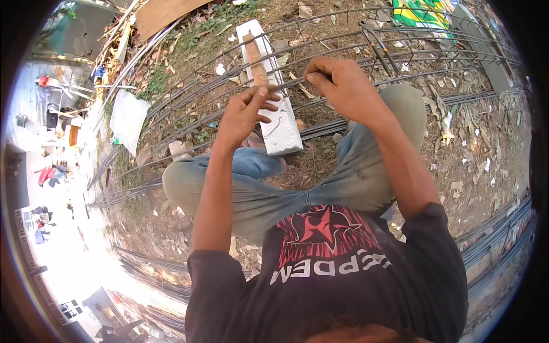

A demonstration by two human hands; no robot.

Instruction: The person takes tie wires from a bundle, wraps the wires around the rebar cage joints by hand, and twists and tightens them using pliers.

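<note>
A long cage of thin steel rods (329, 102) stretches across the ground in front of my crossed legs. My left hand (243, 117) has its thumb and index finger together at one of the rods, while its other fingers are loosely bent; whether a small piece is pinched there cannot be made out. To the right, my right hand (346, 86) has its fingers curled at the same rod, thumb against index. Under the rods lies a white foam block (281, 134) with a brown strip of wood (251, 54) on top. A thin bent wire shows on the block.
A green and yellow bag (423, 17) and a grey board (483, 51) lie at the far right. On the left is a white sheet (128, 120). More bundled rods (497, 240) lie at the right, and leaves and scraps litter the soil.
</note>
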